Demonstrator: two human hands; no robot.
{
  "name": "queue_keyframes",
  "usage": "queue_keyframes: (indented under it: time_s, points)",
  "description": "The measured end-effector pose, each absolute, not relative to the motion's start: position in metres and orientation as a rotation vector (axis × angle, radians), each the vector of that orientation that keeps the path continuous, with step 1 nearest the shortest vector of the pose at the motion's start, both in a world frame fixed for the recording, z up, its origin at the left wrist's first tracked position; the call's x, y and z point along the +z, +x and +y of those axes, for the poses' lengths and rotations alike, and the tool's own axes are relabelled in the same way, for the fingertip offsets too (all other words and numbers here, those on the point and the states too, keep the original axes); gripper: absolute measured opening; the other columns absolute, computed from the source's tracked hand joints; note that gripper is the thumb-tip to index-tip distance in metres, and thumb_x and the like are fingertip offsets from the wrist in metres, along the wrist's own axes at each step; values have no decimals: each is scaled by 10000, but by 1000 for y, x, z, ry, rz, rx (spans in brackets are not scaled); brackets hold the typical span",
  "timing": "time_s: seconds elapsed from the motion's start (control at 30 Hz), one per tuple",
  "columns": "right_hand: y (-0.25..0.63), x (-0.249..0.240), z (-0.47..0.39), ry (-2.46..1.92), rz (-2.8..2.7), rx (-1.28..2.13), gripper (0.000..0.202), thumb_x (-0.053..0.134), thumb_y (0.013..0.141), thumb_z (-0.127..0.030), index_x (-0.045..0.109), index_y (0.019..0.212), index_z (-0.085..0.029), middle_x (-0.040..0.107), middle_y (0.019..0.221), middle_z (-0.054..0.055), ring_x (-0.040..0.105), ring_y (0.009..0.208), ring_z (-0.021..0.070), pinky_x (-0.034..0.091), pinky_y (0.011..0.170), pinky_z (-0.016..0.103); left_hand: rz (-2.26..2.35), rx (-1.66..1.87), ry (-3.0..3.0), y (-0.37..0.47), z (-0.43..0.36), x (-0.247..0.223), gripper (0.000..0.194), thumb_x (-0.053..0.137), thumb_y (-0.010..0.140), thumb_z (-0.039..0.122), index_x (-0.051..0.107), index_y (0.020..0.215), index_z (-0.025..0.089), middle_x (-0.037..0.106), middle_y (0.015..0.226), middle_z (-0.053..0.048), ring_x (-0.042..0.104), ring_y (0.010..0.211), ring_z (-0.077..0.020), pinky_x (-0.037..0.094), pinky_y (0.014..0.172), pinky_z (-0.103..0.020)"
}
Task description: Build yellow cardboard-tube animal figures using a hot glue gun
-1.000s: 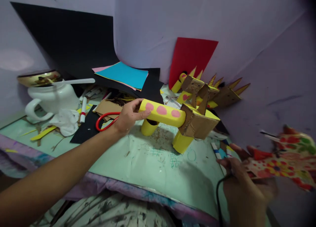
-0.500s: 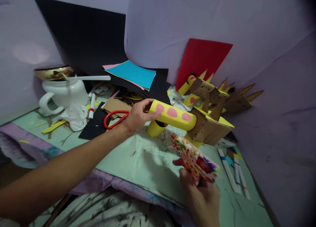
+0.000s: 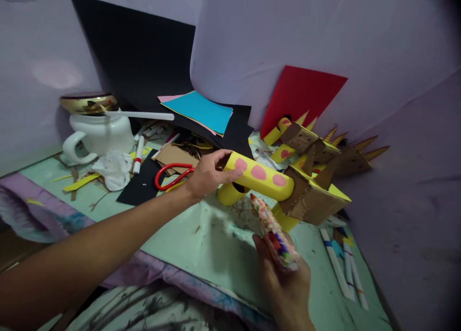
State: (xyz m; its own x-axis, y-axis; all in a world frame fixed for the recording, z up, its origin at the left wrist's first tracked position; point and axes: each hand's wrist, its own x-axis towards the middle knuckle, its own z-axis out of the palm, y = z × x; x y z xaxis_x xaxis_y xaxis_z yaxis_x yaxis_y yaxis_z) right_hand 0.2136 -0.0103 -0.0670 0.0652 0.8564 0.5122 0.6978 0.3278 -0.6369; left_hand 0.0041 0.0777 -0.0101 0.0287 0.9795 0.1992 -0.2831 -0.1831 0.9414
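Observation:
My left hand (image 3: pixel 212 173) is closed on the open end of a yellow paper tube (image 3: pixel 266 180) with pink spots, thumb on top. The tube's other end meets a small brown cardboard box (image 3: pixel 313 201) with a yellow top and pointed cardboard pieces. A second yellow tube (image 3: pixel 230 194) sits below the first. In my right hand (image 3: pixel 284 283) is a glue gun (image 3: pixel 273 232) covered in a flowery pattern, its orange tip up near the underside of the spotted tube. Whether the tip touches the tube, I cannot tell.
Similar yellow-and-cardboard figures (image 3: pixel 298 136) stand behind, by a red sheet (image 3: pixel 306 96). Several markers (image 3: pixel 336 264) lie at the right. Red-handled scissors (image 3: pixel 158 177), a crumpled tissue (image 3: pixel 114 170), a white mug (image 3: pixel 103 134) and coloured paper (image 3: pixel 201 110) occupy the left and back.
My right hand has turned the glue gun more upright and shifted slightly left, its tip nearer the tube. My left hand keeps its hold; the whole view has shifted slightly.

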Motion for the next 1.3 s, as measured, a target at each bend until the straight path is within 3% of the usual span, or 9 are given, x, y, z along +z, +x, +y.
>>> queue_keyframes:
  time_s: [0.3, 0.53, 1.3]
  points:
    - [208, -64, -8, -1386, -1941, -229, 292, 509, 856, -385, 628, 985, -152, 721, 701, 36, 655, 490, 164, 459, 449, 224, 836, 1415, 1114, 4, 76, -8, 463, 784, 554, 333, 593, 918, 121, 624, 840, -33, 577, 753, -154, 474, 693, -272]
    - [204, -65, -7, -1478, -1875, -199, 352, 491, 852, -454, 640, 958, -154, 704, 651, 45, 633, 475, 191, 449, 456, 263, 827, 1410, 1119, 4, 76, -9, 462, 773, 562, 327, 587, 927, 112, 617, 854, -45, 570, 773, -157, 477, 694, -272]
    - [213, -64, 0, -1405, -1959, -183, 288, 536, 835, -410, 640, 878, -145, 695, 615, 43, 620, 442, 167, 453, 414, 218, 826, 1403, 1098, 5, 76, -8, 416, 762, 586, 273, 609, 939, 113, 664, 859, -57, 611, 777, -170, 495, 706, -282]
